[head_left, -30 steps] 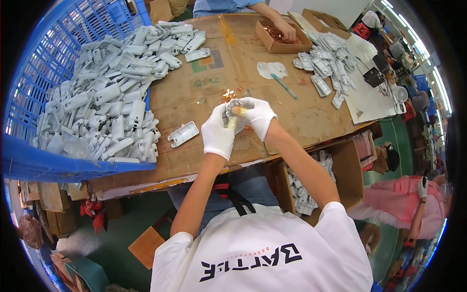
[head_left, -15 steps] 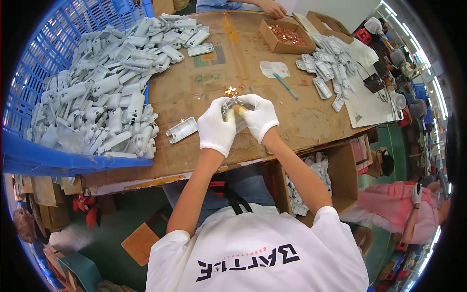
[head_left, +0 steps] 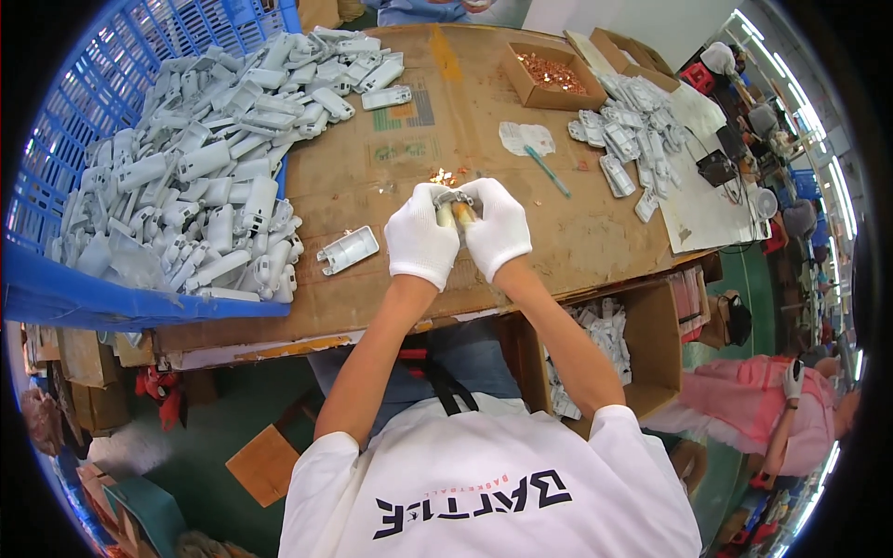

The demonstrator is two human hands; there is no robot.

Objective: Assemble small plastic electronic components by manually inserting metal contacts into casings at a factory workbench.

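Note:
My left hand [head_left: 420,237] and my right hand [head_left: 498,228], both in white knit gloves, are together over the cardboard-covered table [head_left: 595,223]. Between their pinched fingertips is a small grey plastic part [head_left: 454,197], mostly hidden by the fingers. The thumbs, with yellowish coverings, press side by side against its near side. Just beyond the fingers lies a little heap of shiny copper-coloured pieces [head_left: 443,176]. To the left of my left hand, a single pale plastic housing [head_left: 350,250] rests hollow side up on the table.
A blue crate [head_left: 186,312] at the left spills pale plastic housings [head_left: 228,158]. Far right are a cardboard box [head_left: 549,97] of copper pieces, a pile of grey parts [head_left: 633,130], a teal pen [head_left: 547,171] and paper [head_left: 523,139]. Below the edge, another box [head_left: 657,358] holds parts.
My hands have turned slightly around the grey part, and my thumbs now sit closer together and more upright. The other person's hand across the table has drawn back toward the far edge.

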